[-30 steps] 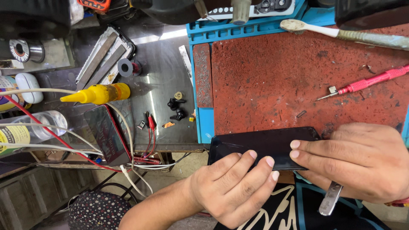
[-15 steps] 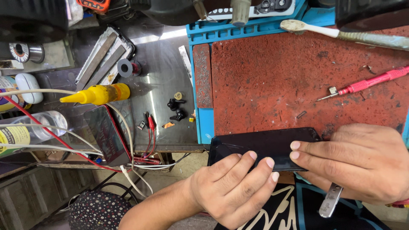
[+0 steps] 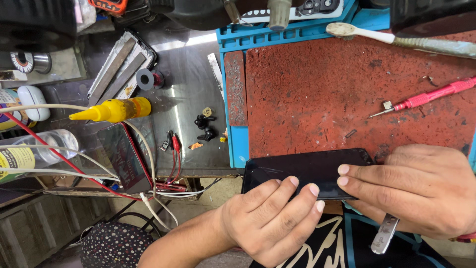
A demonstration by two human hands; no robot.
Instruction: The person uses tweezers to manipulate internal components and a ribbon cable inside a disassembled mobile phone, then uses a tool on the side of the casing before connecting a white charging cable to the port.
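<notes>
Head view, looking down: both hands hold a black phone (image 3: 305,171) flat at the near edge of a worn red work mat (image 3: 347,94). The left hand (image 3: 270,221) comes up from below, its fingers stretched out and laid close together over the phone's lower edge and glass. The right hand (image 3: 421,191) covers the phone's right end, fingers extended leftward along the screen — its fingertips nearly meet those of the left. Under the right hand a metal tool (image 3: 384,234) pokes out (only its flat end shows; whether the hand grips it I cannot tell).

Beyond the right hand, on the mat, lies a red screwdriver (image 3: 426,97), well apart from the phone. Farther still — a pale brush (image 3: 396,39) at the mat's far edge. Off to the left of the left hand sit a yellow glue bottle (image 3: 116,110), a second dark phone (image 3: 124,156) and red and white cables (image 3: 158,186).
</notes>
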